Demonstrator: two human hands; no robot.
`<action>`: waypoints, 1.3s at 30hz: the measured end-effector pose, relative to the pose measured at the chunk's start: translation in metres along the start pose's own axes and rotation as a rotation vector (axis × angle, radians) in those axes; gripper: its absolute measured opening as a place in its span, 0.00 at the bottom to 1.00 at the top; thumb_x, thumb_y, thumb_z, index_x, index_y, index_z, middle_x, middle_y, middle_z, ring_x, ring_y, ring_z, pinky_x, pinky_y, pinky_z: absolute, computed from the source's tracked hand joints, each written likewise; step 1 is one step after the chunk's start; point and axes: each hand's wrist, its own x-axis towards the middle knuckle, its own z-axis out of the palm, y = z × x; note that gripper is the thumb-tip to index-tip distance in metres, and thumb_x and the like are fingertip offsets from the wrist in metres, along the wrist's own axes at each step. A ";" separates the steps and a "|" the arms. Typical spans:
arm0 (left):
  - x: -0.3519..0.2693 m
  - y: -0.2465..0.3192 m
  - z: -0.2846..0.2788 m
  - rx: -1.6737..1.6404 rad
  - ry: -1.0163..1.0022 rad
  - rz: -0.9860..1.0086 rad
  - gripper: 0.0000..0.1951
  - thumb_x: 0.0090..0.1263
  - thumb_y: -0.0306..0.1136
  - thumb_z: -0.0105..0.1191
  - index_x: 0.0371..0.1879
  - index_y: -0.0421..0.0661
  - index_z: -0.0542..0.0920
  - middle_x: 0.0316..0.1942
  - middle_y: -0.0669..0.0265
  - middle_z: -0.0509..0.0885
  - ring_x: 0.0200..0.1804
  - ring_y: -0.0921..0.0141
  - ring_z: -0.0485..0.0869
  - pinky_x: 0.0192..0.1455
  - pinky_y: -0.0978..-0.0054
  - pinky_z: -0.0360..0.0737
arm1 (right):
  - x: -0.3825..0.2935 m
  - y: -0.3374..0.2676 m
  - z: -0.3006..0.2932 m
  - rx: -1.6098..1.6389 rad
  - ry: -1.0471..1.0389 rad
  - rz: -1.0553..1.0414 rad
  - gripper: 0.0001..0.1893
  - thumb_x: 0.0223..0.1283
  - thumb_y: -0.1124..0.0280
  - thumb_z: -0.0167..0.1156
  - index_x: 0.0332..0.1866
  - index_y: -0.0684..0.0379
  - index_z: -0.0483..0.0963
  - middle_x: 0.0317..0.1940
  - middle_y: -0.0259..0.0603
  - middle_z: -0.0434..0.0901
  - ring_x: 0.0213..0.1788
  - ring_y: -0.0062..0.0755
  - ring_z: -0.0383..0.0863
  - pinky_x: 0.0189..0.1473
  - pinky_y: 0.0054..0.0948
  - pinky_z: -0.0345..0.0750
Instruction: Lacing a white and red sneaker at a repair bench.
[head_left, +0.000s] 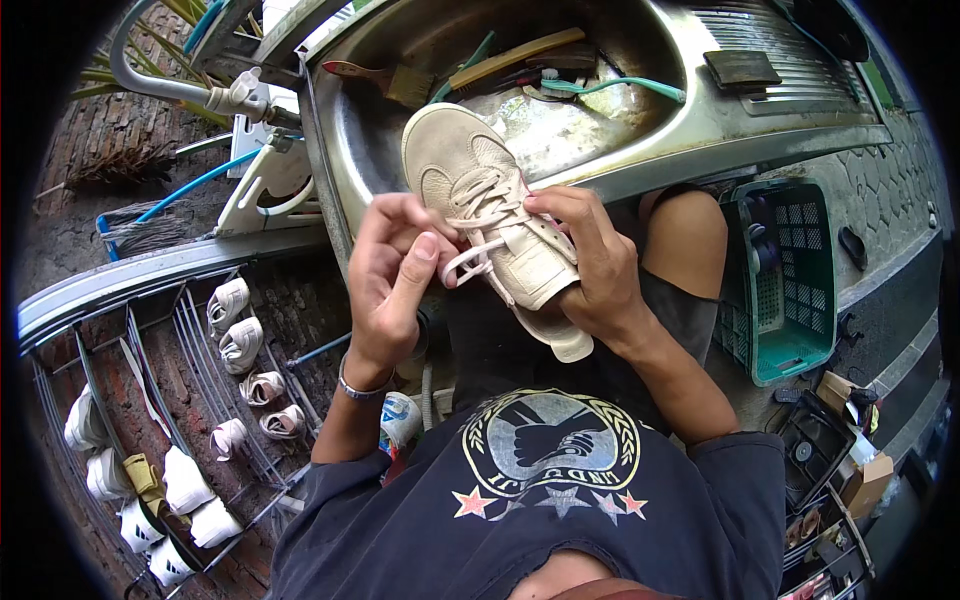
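A cream leather sneaker (480, 187) is held over the near edge of a stainless steel sink (352, 142), its toe pointing away from me. My right hand (600, 262) grips it along the right side near the heel opening. At its left side, the fingers of my left hand (397, 270) pinch the pale shoelace (472, 259), which is partly pulled out in a loop. The upper eyelets are still crossed by lace over the middle of the shoe. A loose insole or heel tab (571, 346) sticks out below the heel.
In the sink lie a paintbrush (409, 85), a wooden-backed brush (517, 58) and a turquoise brush (630, 82). A tap (244, 94) stands at the left. Several shoes rest on a metal rack (161, 330) below left. A green plastic crate (795, 352) sits at right.
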 end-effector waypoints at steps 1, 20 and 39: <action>0.003 0.001 -0.003 0.066 0.005 0.114 0.12 0.85 0.29 0.51 0.58 0.39 0.65 0.37 0.62 0.82 0.42 0.74 0.81 0.54 0.75 0.78 | 0.000 0.000 0.001 0.020 0.015 -0.015 0.30 0.54 0.71 0.77 0.64 0.54 0.76 0.58 0.47 0.82 0.52 0.52 0.89 0.50 0.41 0.87; 0.009 0.019 -0.019 -0.290 -0.008 -0.150 0.27 0.83 0.25 0.55 0.74 0.48 0.56 0.49 0.57 0.81 0.33 0.78 0.79 0.41 0.80 0.78 | 0.006 0.008 -0.006 -0.036 -0.068 -0.066 0.37 0.51 0.75 0.77 0.70 0.53 0.72 0.56 0.46 0.87 0.50 0.54 0.91 0.48 0.43 0.88; -0.005 -0.036 0.029 0.873 0.349 0.341 0.17 0.73 0.25 0.68 0.60 0.43 0.86 0.55 0.61 0.90 0.54 0.62 0.84 0.58 0.66 0.81 | 0.002 0.018 -0.008 0.066 0.013 0.125 0.37 0.51 0.86 0.67 0.71 0.58 0.69 0.57 0.58 0.86 0.58 0.61 0.89 0.55 0.46 0.87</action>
